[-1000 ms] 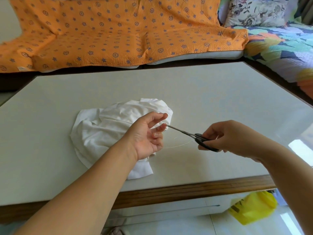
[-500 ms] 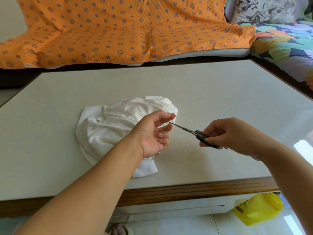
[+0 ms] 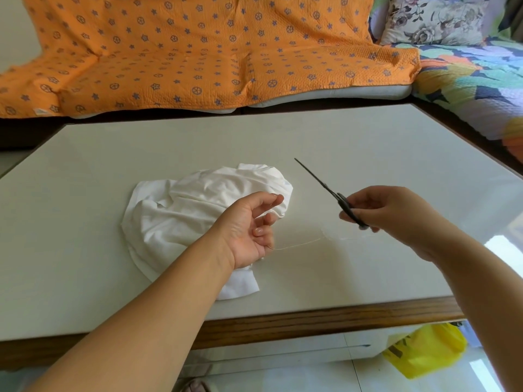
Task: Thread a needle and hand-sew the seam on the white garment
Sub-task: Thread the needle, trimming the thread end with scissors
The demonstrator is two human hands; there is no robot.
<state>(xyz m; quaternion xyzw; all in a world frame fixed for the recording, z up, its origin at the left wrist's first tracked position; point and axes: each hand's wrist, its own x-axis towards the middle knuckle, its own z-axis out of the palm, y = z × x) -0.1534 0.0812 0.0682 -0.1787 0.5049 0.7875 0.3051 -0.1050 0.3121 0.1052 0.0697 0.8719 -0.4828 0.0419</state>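
A crumpled white garment (image 3: 192,213) lies on the pale table (image 3: 368,154). My left hand (image 3: 249,227) hovers over the garment's right side, palm up with fingers curled, and a thin pale thread (image 3: 297,244) trails from it to the right across the table. I cannot make out a needle. My right hand (image 3: 390,213) grips the black handles of small scissors (image 3: 325,188), whose blades are together and point up and to the left, apart from my left hand.
The table has a wooden front edge (image 3: 311,321). Behind it stands a sofa under an orange patterned cover (image 3: 198,52), with a floral cushion (image 3: 433,21) and a colourful quilt (image 3: 475,89) at the right. A yellow bag (image 3: 424,352) lies on the floor.
My right hand has drawn the scissors away from my left fingers and swung the blades up and to the right. The thread now lies loose on the table.
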